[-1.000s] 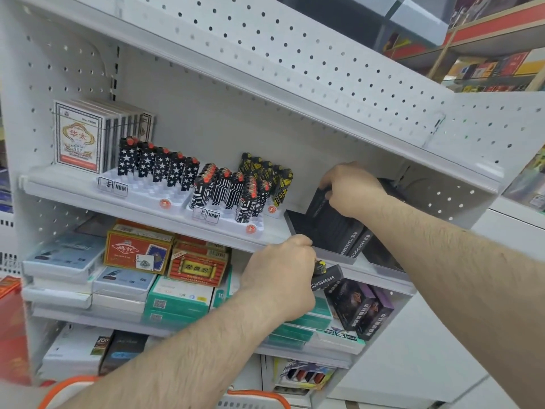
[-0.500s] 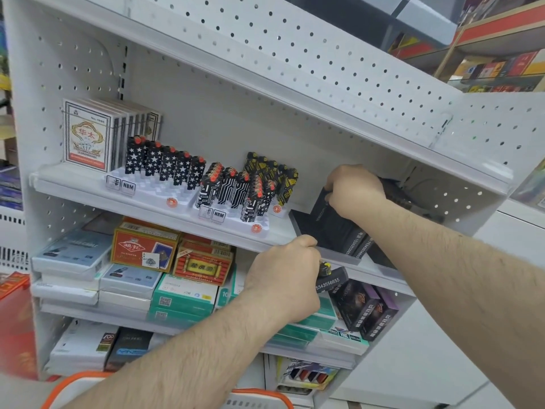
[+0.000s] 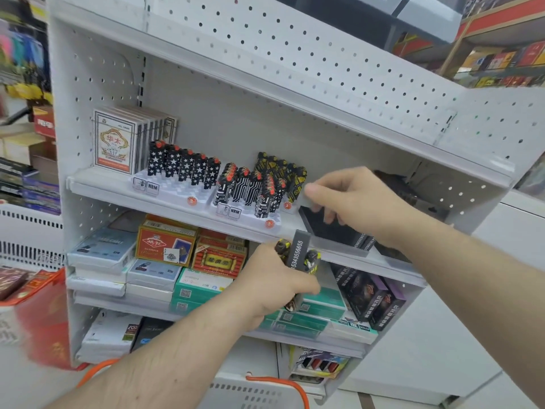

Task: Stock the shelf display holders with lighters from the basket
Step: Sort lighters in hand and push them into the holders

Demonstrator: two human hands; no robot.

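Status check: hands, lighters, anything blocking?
Left hand grips lighters. Right hand open, over black boxes. Holders part filled. Nothing blocking.

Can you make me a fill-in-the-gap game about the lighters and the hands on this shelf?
1. The left hand grips a bunch of ____ in front of the shelf edge.
2. The star lighters stand in a white holder right next to a stack of playing ____.
3. The right hand reaches over the ____ tray on the shelf.
4. The handles of the basket at the bottom are ____.

Missing words: lighters; cards; black; orange
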